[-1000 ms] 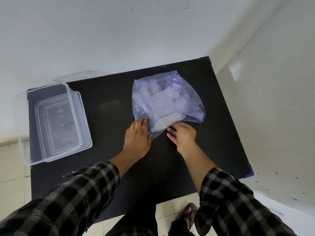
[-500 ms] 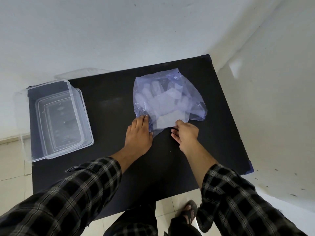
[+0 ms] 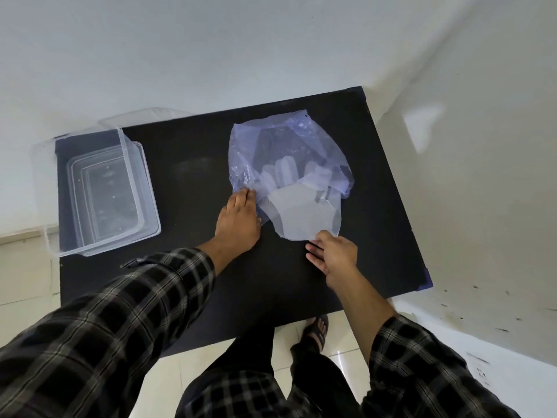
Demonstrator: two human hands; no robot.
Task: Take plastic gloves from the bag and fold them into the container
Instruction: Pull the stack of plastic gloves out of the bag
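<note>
A thin bluish plastic bag (image 3: pixel 271 140) lies on the black table (image 3: pixel 196 182). A clear plastic glove (image 3: pixel 304 212) sticks halfway out of the bag's near opening, its fingers still inside. My right hand (image 3: pixel 331 254) pinches the glove's cuff edge. My left hand (image 3: pixel 238 221) lies flat with straight fingers, pressing the bag's near left corner down on the table. The clear plastic container (image 3: pixel 102 191) stands open at the table's left end.
A clear lid (image 3: pixel 144 116) lies behind the container at the table's back edge. White walls close in behind and to the right of the table. Tiled floor and my sandalled foot (image 3: pixel 316 330) show below the front edge.
My right hand has drawn back towards me, pulling a glove partway out of the bag. The left hand has stayed pressed on the bag's corner.
</note>
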